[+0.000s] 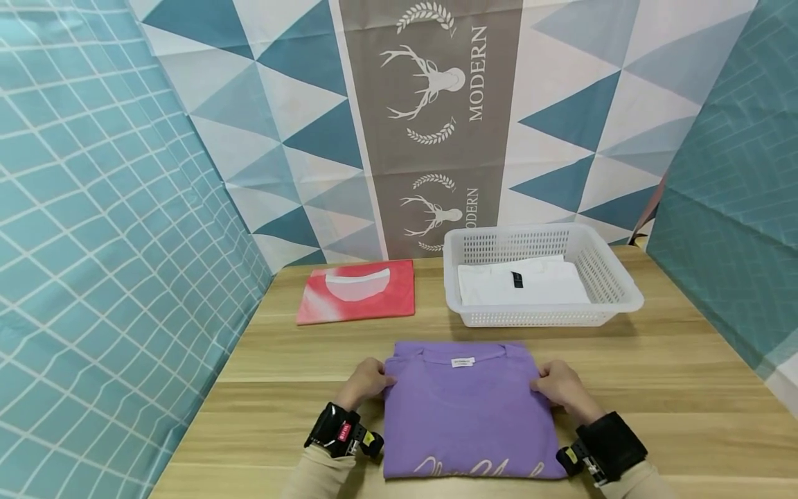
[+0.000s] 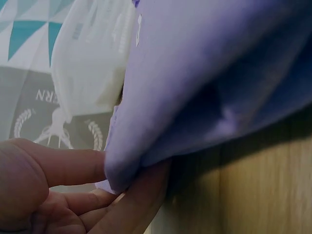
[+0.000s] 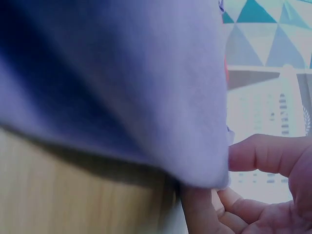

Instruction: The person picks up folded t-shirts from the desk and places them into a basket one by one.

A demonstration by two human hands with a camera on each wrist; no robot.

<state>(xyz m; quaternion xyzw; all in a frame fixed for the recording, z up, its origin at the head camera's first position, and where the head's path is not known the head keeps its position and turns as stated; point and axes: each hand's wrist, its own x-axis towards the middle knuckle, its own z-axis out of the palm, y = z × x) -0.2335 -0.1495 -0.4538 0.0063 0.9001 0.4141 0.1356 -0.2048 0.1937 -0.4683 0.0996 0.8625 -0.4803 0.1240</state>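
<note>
Purple cotton fills the near middle of the pale wooden table (image 1: 654,388): a folded purple T-shirt (image 1: 467,409) with a small white neck label, collar pointing to 12 o'clock and pale script along its near hem. The left hand (image 1: 368,381) pinches the shirt's edge at 9 o'clock, thumb above and fingers (image 2: 141,195) curled beneath the fabric, as the left wrist view shows. The right hand (image 1: 557,384) grips the opposite edge at 3 o'clock in the same way, thumb on top and fingers (image 3: 195,209) tucked under the fold. At about 1 o'clock from the shirt stands a white perforated plastic basket (image 1: 614,281) holding a folded white garment (image 1: 524,284). At 11 o'clock lies a folded red-and-white garment (image 1: 358,291), well apart from the hands. Nothing lies between shirt and basket.
</note>
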